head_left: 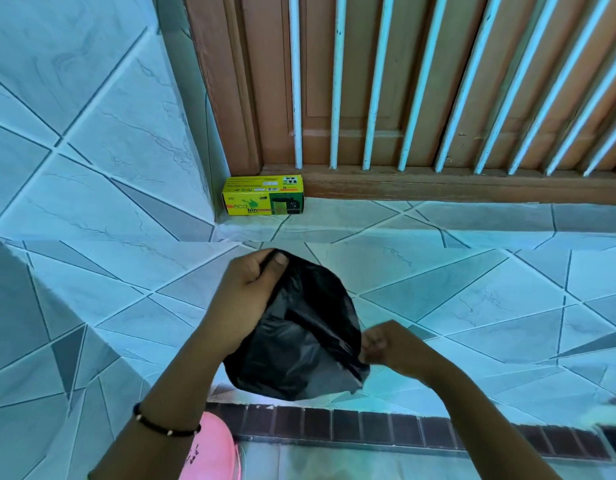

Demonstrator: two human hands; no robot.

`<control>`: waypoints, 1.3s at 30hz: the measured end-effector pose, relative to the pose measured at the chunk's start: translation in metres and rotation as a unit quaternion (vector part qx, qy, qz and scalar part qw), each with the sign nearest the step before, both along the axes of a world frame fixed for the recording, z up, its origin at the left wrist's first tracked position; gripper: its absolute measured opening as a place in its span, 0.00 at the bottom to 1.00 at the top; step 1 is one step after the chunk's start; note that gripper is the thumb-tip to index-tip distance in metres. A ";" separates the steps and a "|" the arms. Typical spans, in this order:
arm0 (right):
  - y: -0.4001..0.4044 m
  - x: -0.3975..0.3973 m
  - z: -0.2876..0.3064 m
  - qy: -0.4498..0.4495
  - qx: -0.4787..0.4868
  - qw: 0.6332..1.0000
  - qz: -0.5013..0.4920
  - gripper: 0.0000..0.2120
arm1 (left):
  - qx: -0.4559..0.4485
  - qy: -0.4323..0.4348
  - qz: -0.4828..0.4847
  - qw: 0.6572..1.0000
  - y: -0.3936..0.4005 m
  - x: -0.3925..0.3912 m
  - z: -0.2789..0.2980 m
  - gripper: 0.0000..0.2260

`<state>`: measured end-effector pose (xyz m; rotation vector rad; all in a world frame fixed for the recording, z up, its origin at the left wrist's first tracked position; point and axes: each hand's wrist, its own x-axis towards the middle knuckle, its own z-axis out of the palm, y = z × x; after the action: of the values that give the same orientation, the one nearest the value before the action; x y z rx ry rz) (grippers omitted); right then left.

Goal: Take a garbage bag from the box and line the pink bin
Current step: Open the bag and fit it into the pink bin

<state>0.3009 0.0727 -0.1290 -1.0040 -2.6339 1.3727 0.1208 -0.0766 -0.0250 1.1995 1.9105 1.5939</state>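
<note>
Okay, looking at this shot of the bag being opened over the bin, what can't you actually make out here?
- Pink bin, head view: mostly hidden by the left arm and cut off by the bottom edge; its inside is unseen.
- Right hand: motion-blurred, so its exact hold on the black bag is unclear.
- Yellow box: small print too tiny to read.
- Dark object at the right edge: blurred, cut off, unidentifiable.

Black garbage bag (296, 344) held partly opened, yellow box (263, 195) on ledge, pink bin (213, 452) below
</note>
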 end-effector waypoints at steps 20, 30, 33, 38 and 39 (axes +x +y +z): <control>-0.048 -0.053 -0.011 0.143 -0.090 0.984 -0.048 0.08 | -0.022 -0.194 -0.110 0.975 0.016 0.021 -0.007 0.09; -0.007 -0.010 -0.054 0.218 -0.226 0.907 -0.280 0.09 | 0.049 -0.261 0.039 0.963 -0.004 -0.015 -0.010 0.11; 0.000 0.001 -0.043 0.189 -0.017 0.962 -0.197 0.12 | 0.040 -0.239 0.070 0.968 -0.007 -0.023 -0.007 0.11; -0.003 0.009 -0.047 -0.047 0.243 0.963 -0.108 0.05 | -0.002 -0.181 0.110 0.977 -0.008 -0.037 -0.008 0.11; 0.000 0.011 -0.052 -0.075 0.236 0.957 -0.151 0.06 | -0.015 -0.166 0.110 0.980 -0.008 -0.037 -0.009 0.11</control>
<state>0.3116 0.0732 -0.1807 -1.3895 -2.5675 0.5871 0.0838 -0.0843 -0.0340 0.6730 1.8852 1.7415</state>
